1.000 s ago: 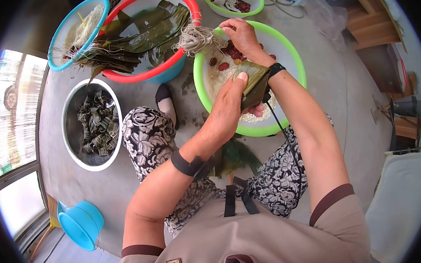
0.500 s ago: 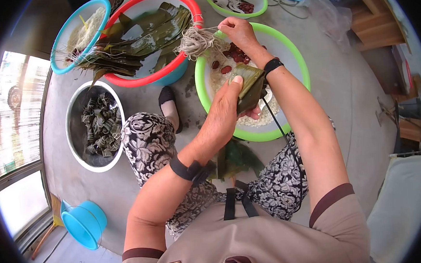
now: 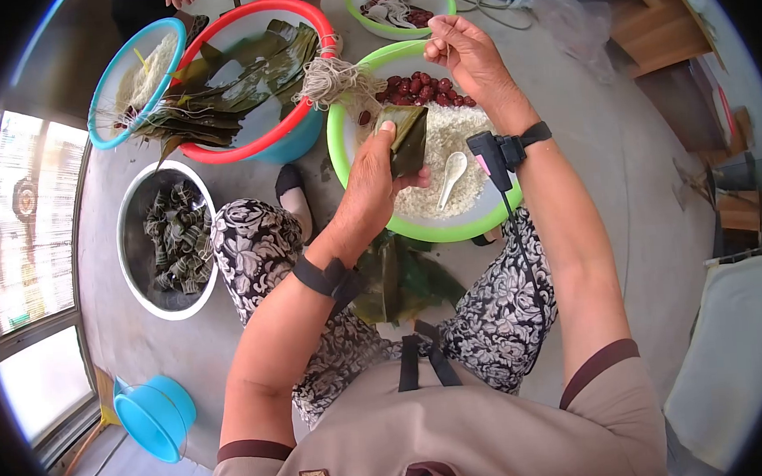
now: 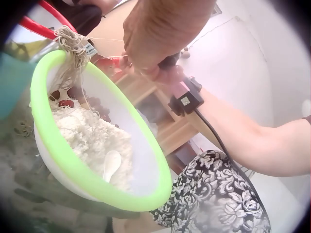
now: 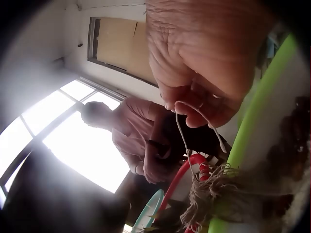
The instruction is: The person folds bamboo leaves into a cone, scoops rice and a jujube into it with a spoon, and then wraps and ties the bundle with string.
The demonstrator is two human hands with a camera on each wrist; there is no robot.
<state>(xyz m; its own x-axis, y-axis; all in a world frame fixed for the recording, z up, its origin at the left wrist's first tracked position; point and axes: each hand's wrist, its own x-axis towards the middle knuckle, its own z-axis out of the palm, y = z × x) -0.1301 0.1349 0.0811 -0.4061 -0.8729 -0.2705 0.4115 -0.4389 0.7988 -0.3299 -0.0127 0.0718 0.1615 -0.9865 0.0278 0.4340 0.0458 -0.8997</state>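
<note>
Head view | left hand point(image 3: 367, 182): thumb and fingers gripping leaf packet point(image 3: 409, 142) above green-rimmed basin point(image 3: 450, 230) | right hand point(image 3: 472, 58): fingertips pinching string point(image 5: 180, 130) that runs to pale bundle point(image 3: 329, 80) at red rim point(image 3: 228, 157).

I note the right hand point(image 3: 477, 62) farther from the string bundle point(image 3: 332, 79). White spoon point(image 3: 454, 169) — now fully in view.

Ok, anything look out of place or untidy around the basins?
The string bundle stands out: it sprawls across the rims of the red-rimmed basin and green-rimmed basin, tangled, loose strands trailing into the latter. String so near the rice and dates looks untidy.
</note>
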